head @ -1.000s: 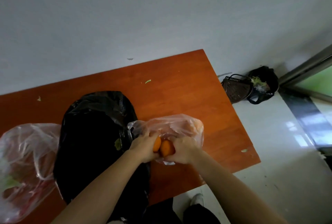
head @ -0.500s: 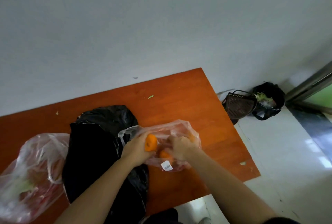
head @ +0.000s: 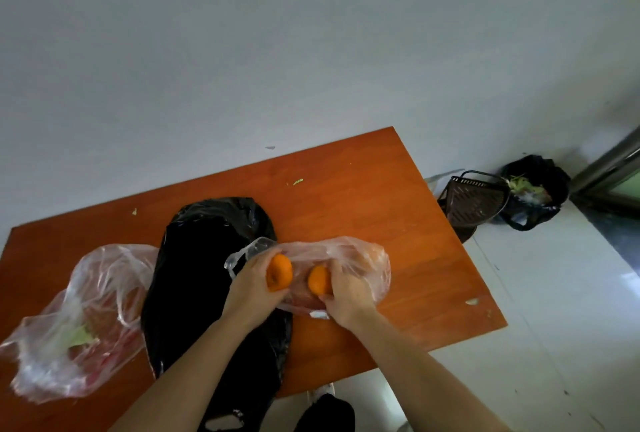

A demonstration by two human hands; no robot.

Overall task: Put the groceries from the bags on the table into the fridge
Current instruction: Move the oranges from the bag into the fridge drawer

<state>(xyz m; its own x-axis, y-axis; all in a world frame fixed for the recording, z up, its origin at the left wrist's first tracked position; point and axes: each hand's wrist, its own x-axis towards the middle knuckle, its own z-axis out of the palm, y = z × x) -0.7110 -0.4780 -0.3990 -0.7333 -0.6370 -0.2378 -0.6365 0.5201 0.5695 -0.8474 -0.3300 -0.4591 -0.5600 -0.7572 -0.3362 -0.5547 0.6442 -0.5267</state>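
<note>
On the orange wooden table (head: 374, 189) lies a clear plastic bag (head: 360, 258) with orange fruit inside. My left hand (head: 252, 288) grips one orange (head: 279, 272) at the bag's mouth. My right hand (head: 346, 296) grips a second orange (head: 318, 280) just to the right of it. The two fruits are a little apart. A large black bag (head: 207, 279) lies left of my hands, under my left forearm. Farther left sits another clear bag (head: 79, 320) holding green and red produce.
A dark mesh basket (head: 471, 203) and a black rubbish bag (head: 535, 192) stand on the white floor past the table's right end. A grey wall runs behind the table. Small green scraps (head: 298, 182) dot the tabletop. A metal door frame (head: 613, 161) is at far right.
The two oranges were pressed together at the bag's mouth; now my hands have drawn them apart, one in each hand. The view has tilted up, showing more wall.
</note>
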